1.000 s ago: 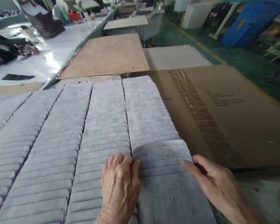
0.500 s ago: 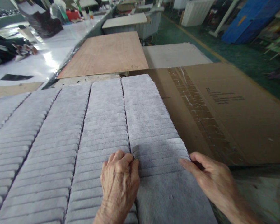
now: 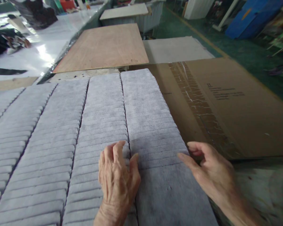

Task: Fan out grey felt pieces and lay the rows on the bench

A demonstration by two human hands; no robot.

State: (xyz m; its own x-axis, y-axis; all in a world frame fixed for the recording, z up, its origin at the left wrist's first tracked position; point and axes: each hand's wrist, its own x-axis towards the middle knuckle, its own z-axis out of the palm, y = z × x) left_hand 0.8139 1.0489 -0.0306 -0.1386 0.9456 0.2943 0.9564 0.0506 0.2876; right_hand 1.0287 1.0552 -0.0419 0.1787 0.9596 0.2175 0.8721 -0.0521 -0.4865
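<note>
Grey fleecy fabric pieces [image 3: 147, 110] lie overlapped in long columns, their edges making rows of ridges. On the rightmost column, the nearest piece [image 3: 169, 194] shows a wide flat face. My left hand [image 3: 116, 174] is over the seam between the two right columns, thumb and fingers apart, with nothing visible between them. At the right edge of the rightmost column is my right hand [image 3: 209, 171]. Its thumb rests on or just over the fabric, and its index finger lies beside the edge, apart from the thumb. The other right fingers are partly hidden.
A brown cardboard sheet [image 3: 228, 116] with a taped strip lies to the right. Behind the columns are a plywood board [image 3: 106, 47] and a pale board [image 3: 175, 50]. A shiny white table [image 3: 54, 40] runs along the left, with dark items on it.
My left hand has opened and let go of the small raised fabric edge, which now lies flat. My right hand stays at the right edge. The view has shifted slightly.
</note>
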